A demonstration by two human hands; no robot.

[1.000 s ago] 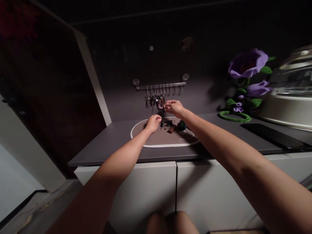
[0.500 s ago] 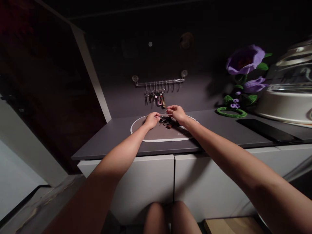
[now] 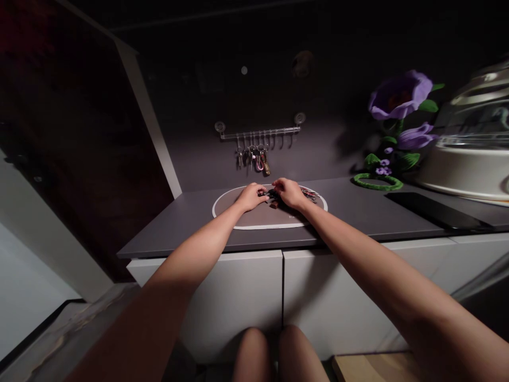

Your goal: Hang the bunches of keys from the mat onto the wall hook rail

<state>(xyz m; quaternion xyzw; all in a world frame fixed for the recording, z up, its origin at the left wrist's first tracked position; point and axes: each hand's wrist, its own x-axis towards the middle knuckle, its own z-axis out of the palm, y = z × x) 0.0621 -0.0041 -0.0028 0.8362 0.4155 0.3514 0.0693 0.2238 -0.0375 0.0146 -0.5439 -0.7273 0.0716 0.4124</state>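
Table (image 3: 159, 228), left end: bare surface running in to an oval mat (image 3: 254, 218). The mat lies flat beneath the small things, probably so that metal does not scratch the top and loose pieces sit in one patch.

Left hand (image 3: 249, 198): low over the mat's left half, fingers curled, thumb and index near each other at the edge of a dark key bunch (image 3: 272, 194). Seems to touch it, likely to steady that side; whether the fingertips close on a piece, cannot tell.

Above, on the wall: clear hook rail (image 3: 260, 133), hung keys (image 3: 259, 161) on its left hooks, right hooks bare. Hanging by their rings, presumably so each set drops free and can be told apart.

Between the hands: the dark key bunch, on the mat below the rail, partly covered by fingers. A brown block (image 3: 274, 204) lies just on its near side.

Right hand (image 3: 289, 194): arched palm-down at the bunch's right side, fingers bent, partly open. Contact likely, grip hidden. The two hands are near each other, apart by the bunch.

Beyond the right wrist: thin reddish and metallic pieces (image 3: 309, 194) on the mat. Farther right, purple flowers (image 3: 401, 96) upright beside a green ring (image 3: 377, 182).
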